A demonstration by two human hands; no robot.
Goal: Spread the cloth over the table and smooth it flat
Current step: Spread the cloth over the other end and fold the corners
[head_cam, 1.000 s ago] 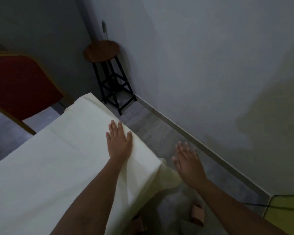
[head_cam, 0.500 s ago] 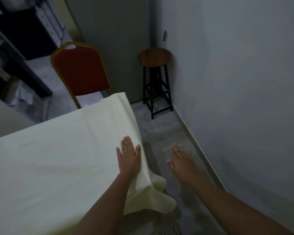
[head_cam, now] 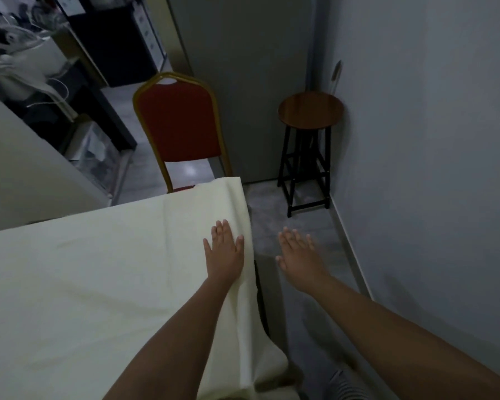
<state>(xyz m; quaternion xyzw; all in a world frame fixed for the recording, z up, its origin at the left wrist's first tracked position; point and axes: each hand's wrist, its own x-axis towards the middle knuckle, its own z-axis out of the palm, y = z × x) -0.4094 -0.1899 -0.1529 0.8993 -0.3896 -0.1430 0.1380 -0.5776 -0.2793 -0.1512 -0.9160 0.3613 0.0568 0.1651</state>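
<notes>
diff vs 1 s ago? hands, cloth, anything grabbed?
The view swung left, bringing the red chair fully in. The left hand slid along the cloth by the table's right edge, still flat on it. Nothing grabbed or released. The right hand stays open in the air beside the table; the stool stays put.

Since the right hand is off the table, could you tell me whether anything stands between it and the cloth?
Nothing visible does. The right hand hovers open over bare floor, beside the cloth, where the left hand lies flat.

Dim indoor room, red banquet chair, wooden stool, cluttered shelving behind
</notes>
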